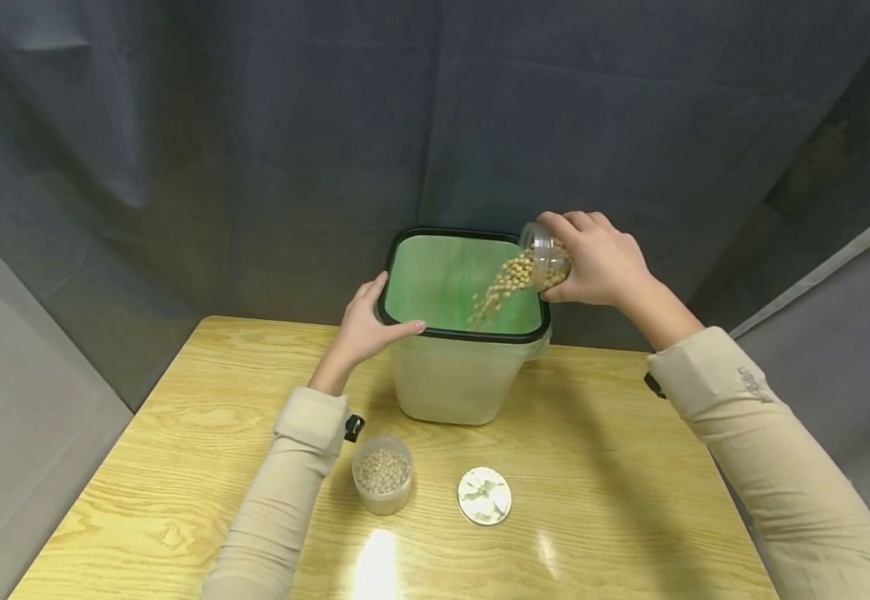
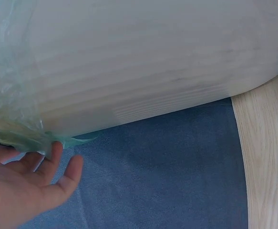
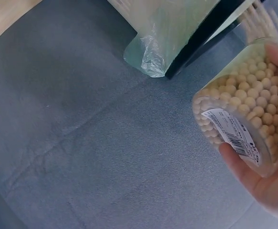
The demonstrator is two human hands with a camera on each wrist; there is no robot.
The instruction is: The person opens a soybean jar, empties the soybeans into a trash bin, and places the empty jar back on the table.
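A white bin (image 1: 453, 379) with a black rim (image 1: 465, 335) and a green liner (image 1: 450, 279) stands at the table's far edge. My right hand (image 1: 600, 258) grips a clear jar (image 1: 545, 254) tipped over the bin's right corner, and yellow beans (image 1: 498, 292) stream into it. The right wrist view shows the jar (image 3: 241, 107) packed with beans, a label on its side. My left hand (image 1: 366, 321) rests on the bin's left rim with its thumb along the front edge. In the left wrist view the fingers (image 2: 53, 171) lie by the liner (image 2: 15, 95).
On the wooden table (image 1: 615, 467) in front of the bin stand a second open jar of pale beans (image 1: 382, 475) and a white lid (image 1: 484, 496) lying flat. Dark blue cloth (image 1: 255, 150) hangs behind the table. The table's right half holds nothing.
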